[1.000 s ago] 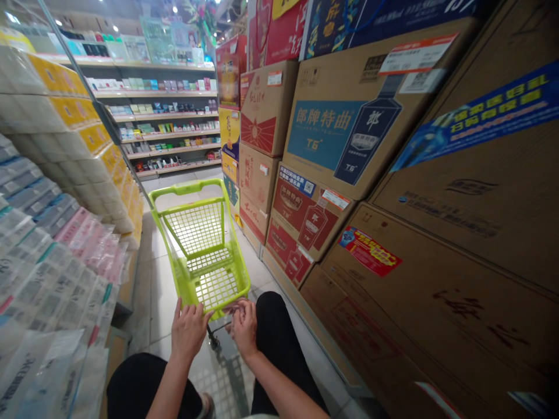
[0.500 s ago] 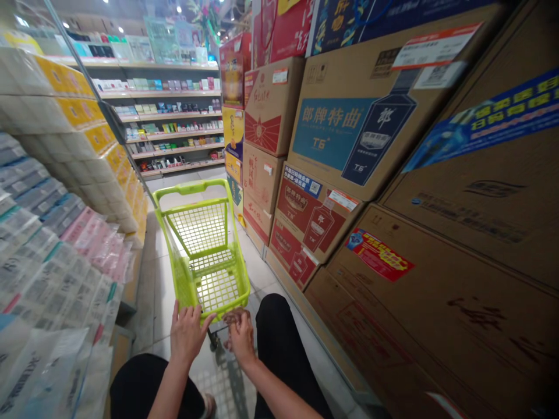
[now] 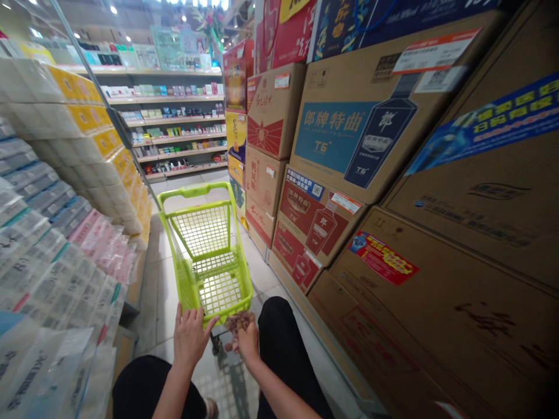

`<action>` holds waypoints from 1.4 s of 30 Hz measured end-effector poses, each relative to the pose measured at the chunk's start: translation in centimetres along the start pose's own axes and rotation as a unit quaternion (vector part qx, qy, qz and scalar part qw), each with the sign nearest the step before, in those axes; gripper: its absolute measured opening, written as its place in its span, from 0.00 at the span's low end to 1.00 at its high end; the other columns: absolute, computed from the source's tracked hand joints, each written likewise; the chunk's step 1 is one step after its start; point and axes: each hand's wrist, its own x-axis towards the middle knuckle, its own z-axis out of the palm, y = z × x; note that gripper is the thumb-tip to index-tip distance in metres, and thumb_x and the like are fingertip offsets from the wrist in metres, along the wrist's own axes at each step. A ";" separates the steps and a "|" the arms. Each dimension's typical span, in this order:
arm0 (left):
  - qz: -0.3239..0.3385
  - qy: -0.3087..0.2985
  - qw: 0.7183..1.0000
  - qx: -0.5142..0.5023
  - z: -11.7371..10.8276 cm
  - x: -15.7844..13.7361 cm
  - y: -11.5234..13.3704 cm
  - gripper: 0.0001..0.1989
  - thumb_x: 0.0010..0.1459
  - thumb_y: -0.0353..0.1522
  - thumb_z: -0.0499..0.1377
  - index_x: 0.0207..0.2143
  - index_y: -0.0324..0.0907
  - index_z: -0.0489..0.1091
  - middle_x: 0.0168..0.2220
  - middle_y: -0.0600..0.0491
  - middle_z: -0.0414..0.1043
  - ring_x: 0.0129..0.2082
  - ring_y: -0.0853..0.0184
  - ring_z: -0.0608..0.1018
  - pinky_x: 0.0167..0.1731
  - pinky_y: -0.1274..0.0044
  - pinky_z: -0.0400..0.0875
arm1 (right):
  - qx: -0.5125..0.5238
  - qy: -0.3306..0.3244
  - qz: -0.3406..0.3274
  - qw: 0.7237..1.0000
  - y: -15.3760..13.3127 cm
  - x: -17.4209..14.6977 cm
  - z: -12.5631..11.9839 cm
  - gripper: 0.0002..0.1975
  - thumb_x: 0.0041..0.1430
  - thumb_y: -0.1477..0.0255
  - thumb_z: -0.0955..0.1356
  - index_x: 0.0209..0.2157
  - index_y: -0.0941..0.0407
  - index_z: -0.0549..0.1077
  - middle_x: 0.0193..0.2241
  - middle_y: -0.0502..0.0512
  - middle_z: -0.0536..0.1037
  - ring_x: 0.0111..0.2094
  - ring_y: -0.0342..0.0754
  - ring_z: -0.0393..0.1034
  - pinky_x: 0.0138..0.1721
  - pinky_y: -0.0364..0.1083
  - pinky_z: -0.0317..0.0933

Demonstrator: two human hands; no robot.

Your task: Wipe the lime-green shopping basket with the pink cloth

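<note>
A lime-green shopping cart (image 3: 243, 265) with a grid basket stands in the aisle in front of my knees. My left hand (image 3: 191, 336) is at the basket's near left corner, its fingers stretched out along the rim and its thumb spread toward the right. I cannot tell how firmly it touches the rim. Just right of it, my right hand (image 3: 248, 342) is closed around a lumpy brownish-pink bundle (image 3: 238, 320), close to the basket's near edge. Part of the bundle hangs below my fingers, and its kind is not clear.
Tall stacks of cardboard cartons (image 3: 332, 139) line the right side. On the left are packs of tissue paper (image 3: 87, 128) and plastic-wrapped packs (image 3: 56, 273). Shelves of small goods (image 3: 174, 99) stand at the back. A tiled floor (image 3: 163, 285) runs between.
My right hand has turned slightly, so more of the brownish-pink bundle shows. My left hand stays at the basket's corner. The whole view has shifted a little.
</note>
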 end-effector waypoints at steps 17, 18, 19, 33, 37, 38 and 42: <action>-0.036 -0.010 0.997 -0.062 0.3 0.8 3.4 0.13 0.64 0.39 0.50 0.33 0.43 0.69 0.30 0.52 0.74 0.35 0.61 0.74 0.62 0.57 0.49 | -0.039 -0.064 -0.087 0.993 -4.0 -0.5 -0.6 0.03 0.54 0.76 0.64 0.30 0.53 0.67 0.28 0.50 0.72 0.30 0.46 0.69 0.34 0.44 0.65; -0.036 -0.011 0.997 -0.062 0.3 0.7 3.4 0.13 0.64 0.39 0.49 0.33 0.43 0.69 0.30 0.52 0.73 0.35 0.61 0.74 0.61 0.58 0.50 | -0.030 -0.080 -0.087 0.993 -4.3 -0.6 -0.6 0.03 0.54 0.76 0.64 0.29 0.54 0.67 0.28 0.50 0.72 0.30 0.46 0.69 0.34 0.43 0.65; -0.036 -0.011 0.997 -0.065 0.3 0.7 3.2 0.13 0.64 0.39 0.49 0.33 0.43 0.69 0.30 0.52 0.73 0.35 0.61 0.74 0.61 0.58 0.51 | -0.022 -0.096 -0.087 0.991 -4.7 -0.6 -0.7 0.03 0.55 0.76 0.64 0.29 0.54 0.68 0.28 0.49 0.71 0.30 0.45 0.69 0.34 0.43 0.64; -0.054 -0.047 0.996 -0.057 0.1 0.6 2.9 0.17 0.64 0.41 0.48 0.34 0.43 0.72 0.30 0.50 0.74 0.35 0.59 0.75 0.54 0.60 0.56 | -0.056 -0.088 -0.076 0.992 -1.5 -1.1 0.0 0.07 0.52 0.78 0.63 0.31 0.54 0.71 0.28 0.51 0.74 0.30 0.47 0.71 0.33 0.43 0.64; -0.071 -0.095 0.992 -0.036 -0.6 1.2 3.7 0.22 0.65 0.45 0.45 0.36 0.43 0.73 0.33 0.47 0.75 0.37 0.57 0.75 0.52 0.61 0.56 | -0.065 -0.072 -0.071 0.993 -1.0 -1.0 0.1 0.04 0.55 0.75 0.64 0.30 0.54 0.70 0.28 0.51 0.74 0.30 0.46 0.70 0.34 0.42 0.63; -0.078 -0.105 0.991 -0.033 -0.7 1.4 3.9 0.23 0.65 0.46 0.45 0.37 0.42 0.73 0.33 0.47 0.75 0.38 0.57 0.75 0.51 0.62 0.56 | -0.065 -0.075 -0.063 0.993 -0.8 -0.9 0.0 0.05 0.54 0.76 0.64 0.31 0.54 0.71 0.29 0.51 0.75 0.30 0.46 0.70 0.33 0.42 0.63; -0.103 -0.136 0.985 -0.032 -0.9 2.3 5.0 0.26 0.65 0.48 0.42 0.39 0.41 0.73 0.35 0.44 0.75 0.39 0.56 0.75 0.48 0.63 0.57 | -0.063 -0.072 -0.068 0.993 -1.3 -0.2 -0.5 0.06 0.55 0.76 0.63 0.32 0.54 0.72 0.28 0.51 0.75 0.30 0.46 0.70 0.34 0.42 0.63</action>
